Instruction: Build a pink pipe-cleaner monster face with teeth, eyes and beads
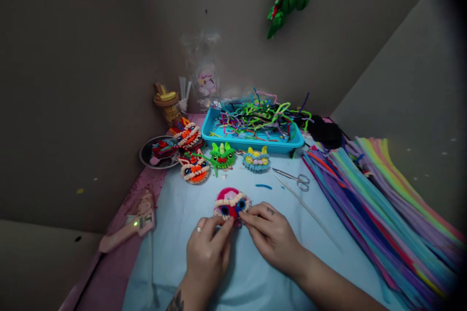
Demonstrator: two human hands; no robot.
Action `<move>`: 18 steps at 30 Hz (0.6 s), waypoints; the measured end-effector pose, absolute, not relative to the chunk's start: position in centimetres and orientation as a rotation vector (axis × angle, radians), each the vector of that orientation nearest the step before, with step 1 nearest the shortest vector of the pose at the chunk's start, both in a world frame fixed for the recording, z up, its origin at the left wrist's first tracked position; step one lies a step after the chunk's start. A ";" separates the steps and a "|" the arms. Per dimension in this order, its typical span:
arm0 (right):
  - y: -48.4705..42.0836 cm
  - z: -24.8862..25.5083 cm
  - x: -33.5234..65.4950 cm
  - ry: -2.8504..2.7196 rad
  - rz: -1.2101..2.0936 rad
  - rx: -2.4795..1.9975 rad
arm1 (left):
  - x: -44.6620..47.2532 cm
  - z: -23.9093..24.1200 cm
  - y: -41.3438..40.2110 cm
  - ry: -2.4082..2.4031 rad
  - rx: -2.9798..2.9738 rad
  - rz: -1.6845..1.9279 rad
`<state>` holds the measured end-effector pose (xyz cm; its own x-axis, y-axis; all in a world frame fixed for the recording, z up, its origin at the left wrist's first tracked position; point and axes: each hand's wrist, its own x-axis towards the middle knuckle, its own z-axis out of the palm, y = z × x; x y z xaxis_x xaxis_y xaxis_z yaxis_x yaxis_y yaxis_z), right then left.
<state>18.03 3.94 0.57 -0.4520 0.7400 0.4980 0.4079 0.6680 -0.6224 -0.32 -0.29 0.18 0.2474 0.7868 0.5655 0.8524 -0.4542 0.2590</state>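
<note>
Between my two hands sits a pipe-cleaner lion-dance head (232, 201), pink on top with a cream fuzzy band, blue and black eyes and a red middle. My left hand (209, 248) pinches its lower left edge with thumb and forefinger; a ring shows on one finger. From the other side, my right hand (273, 235) grips the lower right edge near the blue eye. Fingertips hide the lower rim. Beyond it stand a finished-looking green head (222, 156), a blue and yellow head (256, 159) and an orange and cream head (195, 168).
Scissors (297, 180) and a thin white stick (310, 211) lie at right, beside bundled pipe cleaners (386, 218). Behind, a blue tray (251, 145) holds pipe-cleaner scraps. At left are a pink glue gun (133, 228), a metal bowl (146, 155) and a lidded cup (168, 107).
</note>
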 end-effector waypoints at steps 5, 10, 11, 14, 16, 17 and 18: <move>3.9 0.5 18.0 -2.046 0.579 -0.879 | -0.3 0.1 -0.2 -1.633 -2.378 -1.037; 4.1 0.5 18.3 -1.921 0.602 -0.953 | -0.6 0.0 -0.5 -1.706 -2.287 -1.172; 4.2 0.5 18.4 -1.907 0.596 -0.988 | -0.6 -0.1 -0.6 -1.747 -2.244 -1.204; 4.2 0.5 18.3 -1.896 0.590 -1.056 | -0.8 -0.2 -0.7 -1.790 -2.201 -1.247; 4.2 0.4 18.2 -1.908 0.599 -1.051 | -0.7 -0.3 -0.6 -1.754 -2.249 -1.250; 4.2 0.3 18.1 -1.916 0.602 -1.041 | -0.7 -0.3 -0.6 -1.747 -2.264 -1.257; 4.1 0.2 18.0 -1.921 0.605 -1.037 | -0.7 -0.3 -0.5 -1.751 -2.265 -1.272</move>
<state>17.97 4.12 0.22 -0.2963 0.8417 0.4513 0.4313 0.5395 -0.7231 -0.67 -0.52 -0.30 0.0455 0.8048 0.5918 0.8116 -0.3752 0.4479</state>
